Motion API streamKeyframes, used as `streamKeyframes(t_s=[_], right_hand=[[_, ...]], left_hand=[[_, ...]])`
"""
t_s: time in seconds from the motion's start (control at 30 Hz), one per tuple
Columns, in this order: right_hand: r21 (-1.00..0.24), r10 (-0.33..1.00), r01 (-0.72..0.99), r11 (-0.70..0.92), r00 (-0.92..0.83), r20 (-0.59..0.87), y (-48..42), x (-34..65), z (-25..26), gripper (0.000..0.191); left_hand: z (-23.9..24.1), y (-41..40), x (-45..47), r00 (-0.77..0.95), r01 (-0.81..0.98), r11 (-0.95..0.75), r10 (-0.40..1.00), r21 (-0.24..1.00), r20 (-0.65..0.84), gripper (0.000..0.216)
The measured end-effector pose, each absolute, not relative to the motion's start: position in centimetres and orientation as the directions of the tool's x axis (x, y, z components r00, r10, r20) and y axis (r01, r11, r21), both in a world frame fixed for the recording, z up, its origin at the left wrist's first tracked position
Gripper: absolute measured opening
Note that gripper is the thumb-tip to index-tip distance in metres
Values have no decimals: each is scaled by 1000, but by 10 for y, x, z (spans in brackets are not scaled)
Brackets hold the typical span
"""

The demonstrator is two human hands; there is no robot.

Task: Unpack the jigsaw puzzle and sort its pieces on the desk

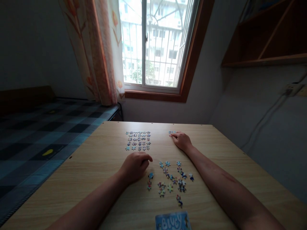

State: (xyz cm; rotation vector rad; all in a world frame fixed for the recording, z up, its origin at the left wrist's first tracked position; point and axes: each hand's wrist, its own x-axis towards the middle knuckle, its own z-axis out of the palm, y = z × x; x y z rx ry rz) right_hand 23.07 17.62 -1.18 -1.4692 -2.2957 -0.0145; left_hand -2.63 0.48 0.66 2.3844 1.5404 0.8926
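Observation:
My right hand [182, 141] reaches to the far side of the table, its fingers pinched on a jigsaw puzzle piece [171, 135]. That piece lies just below a short row of puzzle pieces [172, 132]. My left hand [136, 164] rests loosely curled on the table, index finger stretched to the right and apart from the thumb. Nothing shows in it. Beyond it, several puzzle pieces [139, 143] lie spaced out in neat rows. Loose puzzle pieces [170, 187] are scattered between my forearms, some overlapping. Closest to my left hand is a blue piece [150, 175].
A blue box [172, 221] marked "Bluey" sits at the near edge of view on the wooden table [96, 179]. To the left is a bed with a checked cover [72, 111]. A curtain [100, 54] and window stand behind; a shelf [263, 60] hangs at right.

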Motion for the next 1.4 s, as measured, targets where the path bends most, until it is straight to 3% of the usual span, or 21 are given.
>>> streamKeyframes(t_s=[0.33, 0.43, 0.5, 0.6, 0.8, 0.97, 1.07, 1.2, 1.4], right_hand=[[-284, 848, 846, 451, -308, 431, 177, 234, -10, 31], [-360, 786, 719, 594, -425, 448, 172, 236, 2, 26], [-430, 692, 546, 719, -622, 367, 164, 235, 13, 22], [-523, 513, 373, 767, -845, 151, 146, 226, 30, 21], [-456, 408, 358, 815, -913, 11, 111, 199, 41, 19], [-366, 454, 404, 839, -889, 60, 115, 198, 35, 10], [-341, 548, 494, 800, -832, 82, 133, 213, 30, 6], [-282, 729, 682, 675, -676, 111, 158, 243, 27, 10], [-209, 824, 798, 565, -535, 186, 173, 272, 20, 19]], left_hand=[[7, 5, -26, 292, 774, -454, 874, 441, 388, 29], [7, 4, -26, 294, 775, -456, 873, 438, 390, 29], [7, 4, -26, 296, 774, -462, 868, 433, 398, 28], [7, 4, -26, 300, 775, -465, 867, 427, 399, 28], [9, 3, -25, 304, 779, -464, 868, 421, 393, 28], [9, 3, -25, 307, 778, -466, 867, 421, 392, 27], [7, 4, -26, 307, 774, -467, 867, 427, 392, 27], [5, 5, -27, 303, 772, -466, 868, 432, 394, 28], [5, 5, -27, 299, 777, -454, 875, 436, 380, 29]])
